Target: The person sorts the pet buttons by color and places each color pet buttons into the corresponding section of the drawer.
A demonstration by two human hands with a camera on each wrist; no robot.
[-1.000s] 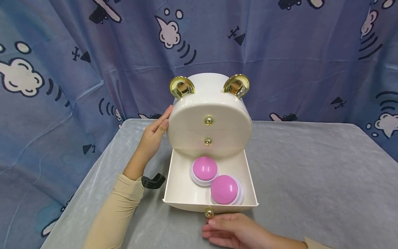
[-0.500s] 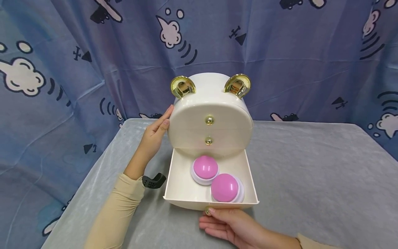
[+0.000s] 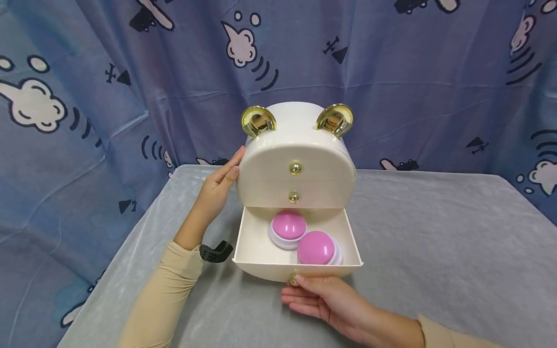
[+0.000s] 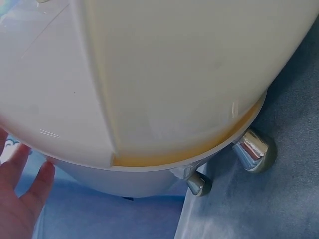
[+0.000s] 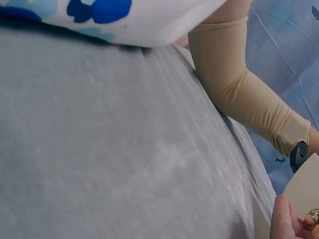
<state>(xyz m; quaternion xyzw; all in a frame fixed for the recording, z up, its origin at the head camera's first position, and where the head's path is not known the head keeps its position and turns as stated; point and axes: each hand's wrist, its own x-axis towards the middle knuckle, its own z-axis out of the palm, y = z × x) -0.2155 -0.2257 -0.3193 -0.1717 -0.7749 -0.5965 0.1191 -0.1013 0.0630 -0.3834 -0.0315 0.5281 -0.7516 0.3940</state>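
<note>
In the head view, a white rounded drawer box [image 3: 297, 159] with gold ears faces me, its bottom drawer [image 3: 256, 237] pulled out. Two round pink-topped objects with pale rims lie inside, one pink dome [image 3: 289, 224] farther back and another pink dome [image 3: 315, 247] nearer the front. My left hand [image 3: 217, 186] rests straight fingers against the box's left side. My right hand [image 3: 332, 302] has its thumb against the drawer's gold knob [image 3: 294, 279], the other fingers stretched out below. In the right wrist view the knob [image 5: 312, 217] shows beside the fingers [image 5: 282, 219].
Grey cloth covers the table [image 3: 435, 251]. A patterned blue curtain [image 3: 391, 63] hangs behind. Two more gold knobs mark the upper drawer fronts. A black band [image 3: 216, 252] is on my left wrist. Short shiny feet [image 4: 254, 152] show beneath the box in the left wrist view.
The drawer has slid inward toward the box, carrying both pink-topped objects back with it. My right hand has come up to the knob and moved forward with it. My left hand stays in place.
</note>
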